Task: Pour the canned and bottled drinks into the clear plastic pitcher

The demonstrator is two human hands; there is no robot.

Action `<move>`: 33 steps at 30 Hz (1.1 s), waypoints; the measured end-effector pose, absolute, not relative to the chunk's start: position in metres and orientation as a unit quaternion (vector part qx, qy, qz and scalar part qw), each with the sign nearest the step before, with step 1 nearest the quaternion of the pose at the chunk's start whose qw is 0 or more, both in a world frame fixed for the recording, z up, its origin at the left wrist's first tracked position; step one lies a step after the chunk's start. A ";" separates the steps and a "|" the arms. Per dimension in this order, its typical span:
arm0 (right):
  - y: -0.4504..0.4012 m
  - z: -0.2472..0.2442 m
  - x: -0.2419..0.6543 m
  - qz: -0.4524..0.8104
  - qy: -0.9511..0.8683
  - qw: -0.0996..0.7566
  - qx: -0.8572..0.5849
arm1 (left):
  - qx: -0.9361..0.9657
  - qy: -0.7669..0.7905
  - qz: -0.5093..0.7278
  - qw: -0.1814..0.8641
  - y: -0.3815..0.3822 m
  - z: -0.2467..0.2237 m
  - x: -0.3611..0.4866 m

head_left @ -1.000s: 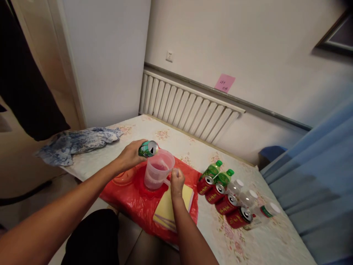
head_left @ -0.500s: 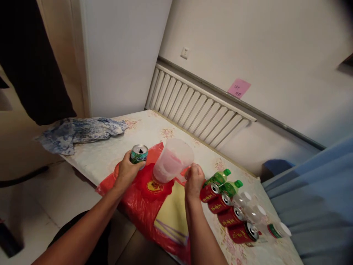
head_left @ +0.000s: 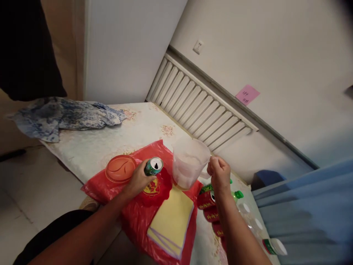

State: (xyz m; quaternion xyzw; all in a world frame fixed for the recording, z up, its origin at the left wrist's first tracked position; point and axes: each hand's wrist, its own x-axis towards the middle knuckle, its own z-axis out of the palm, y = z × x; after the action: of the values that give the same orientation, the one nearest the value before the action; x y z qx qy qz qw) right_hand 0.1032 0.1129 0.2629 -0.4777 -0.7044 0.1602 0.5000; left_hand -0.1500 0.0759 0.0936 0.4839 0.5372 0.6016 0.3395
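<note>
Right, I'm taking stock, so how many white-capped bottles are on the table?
3 show, in a slanting row right of the right forearm: the top bottle, the middle bottle and, lowest in view, the green-labelled bottle. The forearm may hide more.

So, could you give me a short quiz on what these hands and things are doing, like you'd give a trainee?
1. Multiple choice: what is in the left hand?
A) a pink note
B) a green can
C) a patterned cloth

2. True or false: the right hand holds the pitcher by its handle.

3. Fill in the blank: the yellow stack lies on a plastic sheet coloured ____.

Key: 1 B; 2 true; 3 red.
</note>
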 end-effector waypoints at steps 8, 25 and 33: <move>0.124 0.271 0.105 0.148 -0.755 0.399 -0.500 | 0.514 0.533 0.593 0.317 0.087 0.087 -0.141; 0.116 0.290 0.076 0.063 -0.844 0.243 -0.475 | 0.488 0.524 0.607 0.346 0.088 0.091 -0.151; 0.116 0.295 0.064 0.041 -0.863 0.217 -0.454 | 0.496 0.520 0.609 0.336 0.090 0.085 -0.151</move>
State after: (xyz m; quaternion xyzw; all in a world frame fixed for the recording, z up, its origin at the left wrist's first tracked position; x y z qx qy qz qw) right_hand 0.0637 0.1156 0.2950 -0.4539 -0.8633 0.0409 0.2168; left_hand -0.1513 0.0900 0.0850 0.4962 0.5197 0.6089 0.3360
